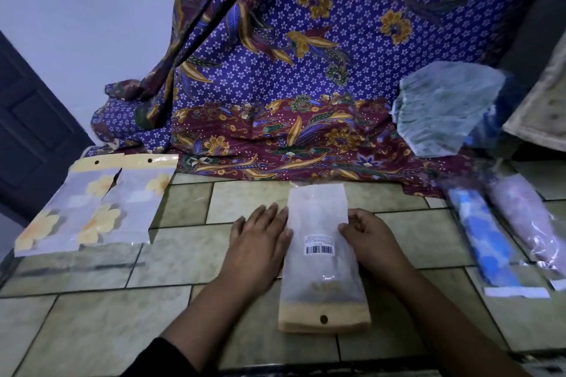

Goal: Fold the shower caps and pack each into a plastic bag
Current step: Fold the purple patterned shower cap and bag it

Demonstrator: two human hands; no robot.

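Greenish tiles [101, 315] make the work surface, with a purple batik cloth [275, 70] draped up behind it and a dark door [30, 131] at the far left. At the centre lies the bag [323, 281], long and frosted, its yellow header with a punched hole nearest the person and a barcode label [319, 245] across its middle. Something pale fills it, though the film hides what.

Both forearms reach forward and converge on the bag. The left hand [260, 242] lies palm down, fingers straight and close together, its fingertips against the bag's left edge. The right hand [370, 242] is knuckles up with the fingers curled in – thumb and forefinger pinch the bag's right edge just above the label.

Off to the left sits a wider flower bag [92, 208], flat on the tiles. At the right two filled packs lie side by side, one blue [487, 248] and one lilac [526, 223] – both well apart from the hands. A loose cap [444, 107], pale with a green print, rests on the cloth at the upper right
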